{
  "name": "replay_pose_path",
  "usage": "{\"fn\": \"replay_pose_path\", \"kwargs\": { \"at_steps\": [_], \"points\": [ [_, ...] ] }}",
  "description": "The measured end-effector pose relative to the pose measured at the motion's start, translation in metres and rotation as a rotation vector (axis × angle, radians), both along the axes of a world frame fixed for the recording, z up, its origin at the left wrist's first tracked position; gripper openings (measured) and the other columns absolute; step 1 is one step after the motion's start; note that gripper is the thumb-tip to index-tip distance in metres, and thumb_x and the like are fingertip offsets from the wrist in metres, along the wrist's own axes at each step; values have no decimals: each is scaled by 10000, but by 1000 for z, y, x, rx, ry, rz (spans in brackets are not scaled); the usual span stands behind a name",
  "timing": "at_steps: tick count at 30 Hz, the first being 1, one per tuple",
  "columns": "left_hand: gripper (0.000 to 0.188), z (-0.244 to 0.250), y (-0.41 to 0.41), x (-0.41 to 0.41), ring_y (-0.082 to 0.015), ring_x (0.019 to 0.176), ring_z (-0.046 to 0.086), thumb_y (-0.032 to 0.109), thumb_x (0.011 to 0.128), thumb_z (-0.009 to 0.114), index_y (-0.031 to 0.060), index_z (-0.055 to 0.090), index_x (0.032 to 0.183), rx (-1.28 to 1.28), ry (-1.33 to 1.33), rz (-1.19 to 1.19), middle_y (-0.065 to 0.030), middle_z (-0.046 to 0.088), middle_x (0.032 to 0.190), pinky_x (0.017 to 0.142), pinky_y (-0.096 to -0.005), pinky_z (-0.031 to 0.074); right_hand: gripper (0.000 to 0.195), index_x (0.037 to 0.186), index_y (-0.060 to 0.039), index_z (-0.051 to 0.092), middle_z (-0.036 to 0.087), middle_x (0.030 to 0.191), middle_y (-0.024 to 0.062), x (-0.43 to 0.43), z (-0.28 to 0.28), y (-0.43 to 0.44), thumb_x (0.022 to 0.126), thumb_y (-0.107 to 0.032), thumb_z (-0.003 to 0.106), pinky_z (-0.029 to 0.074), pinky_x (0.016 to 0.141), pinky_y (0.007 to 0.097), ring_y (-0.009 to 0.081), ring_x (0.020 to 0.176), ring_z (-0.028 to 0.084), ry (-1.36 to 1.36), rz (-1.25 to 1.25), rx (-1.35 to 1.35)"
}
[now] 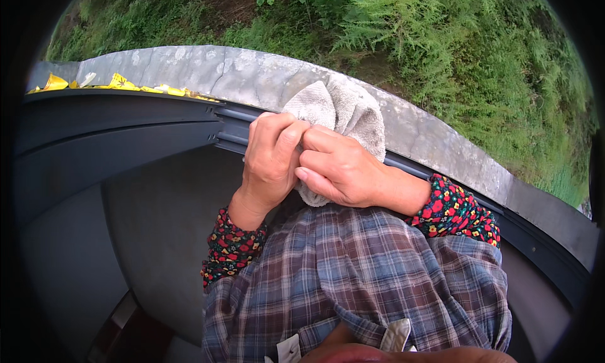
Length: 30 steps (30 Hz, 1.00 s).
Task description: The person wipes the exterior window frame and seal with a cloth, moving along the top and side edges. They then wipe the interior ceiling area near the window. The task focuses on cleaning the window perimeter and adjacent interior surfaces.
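Both hands are together at the middle of the view, over the dark metal window track [411,167]. My left hand [274,157] grips a grey-white terry cloth [357,112] with bent fingers. Beside it, touching it, my right hand [338,167] is closed on the same cloth. Most of the cloth bunches up beyond the hands over the concrete ledge [255,77], and a small end hangs below the right hand's fingers. The parts of the cloth inside the hands are hidden.
Dark window frame rails [118,122] run along the left. Torn yellow wrapping [123,82] lies at the ledge's inner edge. Green bushes [425,41] grow on a slope outside. A plaid garment [359,263] covers the person's front, close below the hands.
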<state>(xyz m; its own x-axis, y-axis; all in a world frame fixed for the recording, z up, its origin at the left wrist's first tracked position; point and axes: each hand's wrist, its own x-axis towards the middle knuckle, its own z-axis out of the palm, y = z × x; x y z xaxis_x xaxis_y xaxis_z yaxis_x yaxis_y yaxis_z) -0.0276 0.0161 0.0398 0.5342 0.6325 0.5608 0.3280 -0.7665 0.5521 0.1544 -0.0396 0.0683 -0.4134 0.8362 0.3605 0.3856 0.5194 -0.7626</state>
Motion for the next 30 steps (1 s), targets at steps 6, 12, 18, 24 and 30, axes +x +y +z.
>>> {"fn": "replay_pose_path", "kwargs": {
  "at_steps": [6,12,18,24,30],
  "points": [
    [234,-6,5,-12,-230,913,602,-198,891,550,3,579,1007,-157,-506,5,-122,508,1036,878,-448,638,238,783,-22,563,487,821,128,4,-5,0,958,-139,676,474,677,438,332,779,546,33,-47,-26],
    [266,8,12,-10,-319,936,618,-145,806,615,22,564,1007,-55,-57,-167,-146,529,1048,762,-404,598,232,775,-27,598,532,848,129,2,-4,-1,948,-156,684,491,718,453,334,798,559,-27,-2,15],
    [323,25,25,-11,-378,966,609,-67,765,651,39,508,1034,30,308,-252,-150,530,1072,707,-444,559,257,763,-24,613,559,828,129,6,-9,5,966,-171,669,499,744,448,334,809,577,46,86,86],
    [301,37,26,-13,-405,994,611,-23,795,652,31,502,1051,-34,294,-350,-174,534,1158,750,-468,553,300,771,-41,615,597,803,120,14,-4,4,1013,-218,628,511,764,452,335,800,600,184,100,-148],
    [264,22,17,-11,-415,1020,614,42,846,667,8,514,1058,-65,201,-436,-195,558,1211,894,-484,528,255,801,-40,641,626,821,115,12,-12,2,983,-214,687,515,780,451,327,847,613,60,158,135]
  ]
}}
